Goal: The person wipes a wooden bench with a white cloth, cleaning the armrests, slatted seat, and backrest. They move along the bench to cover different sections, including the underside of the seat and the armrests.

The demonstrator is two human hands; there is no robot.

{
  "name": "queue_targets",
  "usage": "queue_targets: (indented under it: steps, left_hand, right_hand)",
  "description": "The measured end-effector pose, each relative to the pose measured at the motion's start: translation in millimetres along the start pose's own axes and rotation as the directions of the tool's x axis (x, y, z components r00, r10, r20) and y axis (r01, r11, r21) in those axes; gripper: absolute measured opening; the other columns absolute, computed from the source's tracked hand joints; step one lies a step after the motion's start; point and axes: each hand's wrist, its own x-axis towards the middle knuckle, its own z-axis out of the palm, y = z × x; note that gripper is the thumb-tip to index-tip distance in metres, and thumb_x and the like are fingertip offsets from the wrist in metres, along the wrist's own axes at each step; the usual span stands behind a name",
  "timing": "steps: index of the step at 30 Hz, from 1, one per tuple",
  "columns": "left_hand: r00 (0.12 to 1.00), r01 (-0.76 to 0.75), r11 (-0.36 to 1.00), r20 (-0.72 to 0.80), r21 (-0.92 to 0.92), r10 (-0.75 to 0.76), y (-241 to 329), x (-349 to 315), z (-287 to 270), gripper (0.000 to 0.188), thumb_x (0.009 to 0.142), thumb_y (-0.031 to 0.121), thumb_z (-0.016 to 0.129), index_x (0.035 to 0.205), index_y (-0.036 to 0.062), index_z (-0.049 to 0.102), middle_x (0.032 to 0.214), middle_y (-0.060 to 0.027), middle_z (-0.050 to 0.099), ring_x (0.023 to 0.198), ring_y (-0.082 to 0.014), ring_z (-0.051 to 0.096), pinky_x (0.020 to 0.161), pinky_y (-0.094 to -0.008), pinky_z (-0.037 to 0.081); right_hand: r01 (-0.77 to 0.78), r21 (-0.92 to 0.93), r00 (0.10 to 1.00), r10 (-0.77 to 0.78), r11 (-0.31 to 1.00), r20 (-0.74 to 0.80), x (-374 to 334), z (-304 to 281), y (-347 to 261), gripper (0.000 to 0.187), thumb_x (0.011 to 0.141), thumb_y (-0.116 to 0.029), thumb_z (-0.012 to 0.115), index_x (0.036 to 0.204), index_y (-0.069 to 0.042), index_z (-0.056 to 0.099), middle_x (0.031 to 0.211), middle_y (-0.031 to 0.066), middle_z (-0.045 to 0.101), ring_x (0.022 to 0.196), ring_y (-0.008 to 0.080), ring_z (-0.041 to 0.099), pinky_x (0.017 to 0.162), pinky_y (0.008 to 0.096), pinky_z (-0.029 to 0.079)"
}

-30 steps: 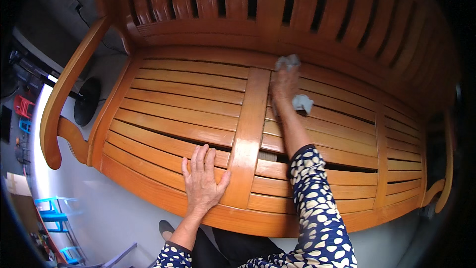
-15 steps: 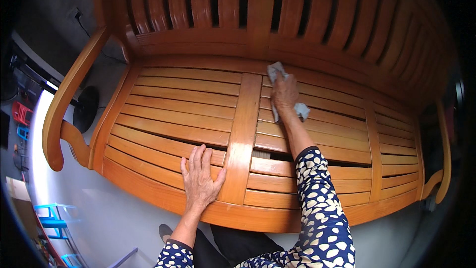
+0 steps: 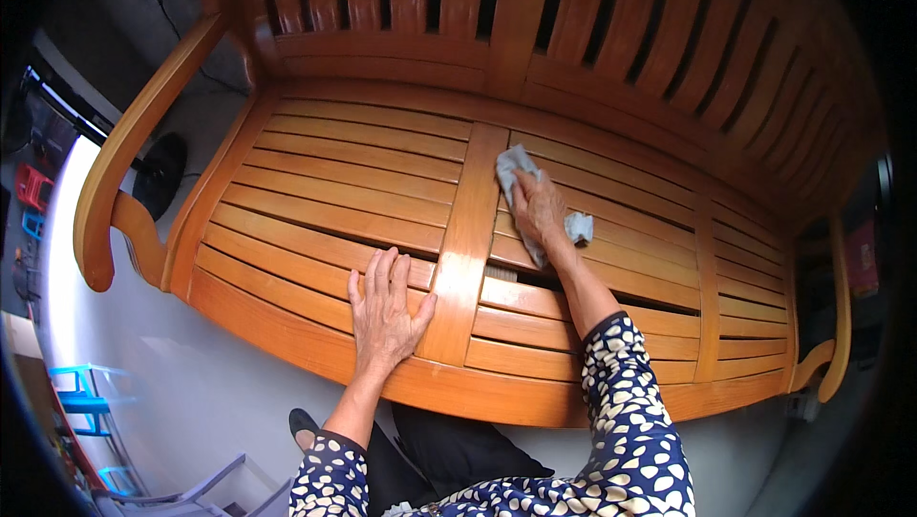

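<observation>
A slatted wooden bench point(image 3: 468, 221) with a tall back and curved armrests spans the view. My right hand point(image 3: 538, 206) presses a crumpled light grey cloth point(image 3: 511, 161) against the seat slats, just right of the wide middle board. Parts of the cloth stick out beyond the fingers on both sides. My left hand point(image 3: 388, 312) lies flat on the front slats left of that board, fingers stretched out, holding nothing. Below the slats near my right forearm, a gap shows something pale that I cannot make out.
The left armrest point(image 3: 143, 135) curves beside a dark round base point(image 3: 164, 173) on the floor. Blue stools point(image 3: 86, 402) and a red stool point(image 3: 34, 187) stand at far left. A grey chair-like frame point(image 3: 215, 488) is at lower left. The right armrest point(image 3: 841, 307) bounds the other end.
My right hand has drawn the cloth nearer along the slats, toward the seat's front. My left hand stays flat on the same slats. The view has shifted slightly.
</observation>
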Motion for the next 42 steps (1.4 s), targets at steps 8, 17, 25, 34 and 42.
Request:
queue_targets:
  steps: [8, 17, 25, 34, 42]
  left_hand:
    - [1.0, -0.006, 1.0, -0.027, -0.006, 0.006, 0.5, 1.3, 0.3, 0.063, 0.082, 0.04, 0.065, 0.133, 0.0083, 0.046, 0.141, -0.0093, 0.04, 0.136, -0.0267, 0.033, 0.112, -0.0551, 0.019]
    - [1.0, -0.002, 1.0, -0.002, -0.017, 0.002, -1.7, 1.4, -0.7, 0.063, 0.083, 0.04, 0.065, 0.133, 0.0083, 0.045, 0.141, -0.0089, 0.039, 0.136, -0.0265, 0.032, 0.113, -0.0543, 0.019]
    - [1.0, 0.013, 0.998, 0.022, -0.069, -0.011, -1.9, 0.4, -6.4, 0.065, 0.082, 0.041, 0.065, 0.134, 0.0071, 0.046, 0.142, -0.0101, 0.039, 0.137, -0.027, 0.032, 0.112, -0.0551, 0.019]
    - [0.999, -0.012, 0.996, -0.05, -0.093, 0.008, -6.2, -3.7, -5.7, 0.063, 0.082, 0.04, 0.065, 0.132, 0.006, 0.046, 0.138, -0.0113, 0.041, 0.134, -0.0275, 0.034, 0.111, -0.0538, 0.02]
    - [0.972, 0.006, 0.974, -0.228, -0.228, -0.06, -4.6, -1.4, 0.4, 0.06, 0.084, 0.031, 0.062, 0.133, 0.0032, 0.042, 0.138, -0.0205, 0.038, 0.13, -0.0389, 0.035, 0.11, -0.0484, 0.027]
  right_hand:
    - [0.281, 0.279, 0.898, -0.354, 0.918, 0.261, -43.4, -15.8, -56.0, 0.022, 0.089, -0.021, 0.061, 0.108, -0.012, 0.068, 0.091, 0.0183, 0.058, 0.083, 0.0381, 0.061, 0.069, 0.0455, 0.049]
    - [0.357, 0.09, 0.929, -0.363, 0.93, 0.064, 23.3, 43.2, -61.0, 0.022, 0.082, -0.014, 0.064, 0.103, -0.011, 0.069, 0.092, 0.0178, 0.058, 0.088, 0.0369, 0.059, 0.073, 0.0453, 0.049]
    - [0.182, -0.161, 0.963, -0.209, 0.97, -0.169, 99.2, 93.7, -60.4, 0.026, 0.082, -0.013, 0.061, 0.108, -0.01, 0.063, 0.099, 0.0204, 0.054, 0.097, 0.0391, 0.055, 0.073, 0.0494, 0.049]
    - [0.378, 0.191, 0.902, -0.407, 0.906, 0.143, 70.5, 100.6, -95.7, 0.024, 0.083, -0.019, 0.061, 0.105, -0.014, 0.068, 0.099, 0.02, 0.061, 0.094, 0.0385, 0.059, 0.08, 0.0452, 0.048]
    - [0.291, 0.46, 0.72, -0.508, 0.839, 0.472, -2.9, 23.0, -108.1, 0.028, 0.09, -0.021, 0.057, 0.114, -0.009, 0.065, 0.102, 0.0219, 0.06, 0.096, 0.0408, 0.059, 0.082, 0.0435, 0.048]
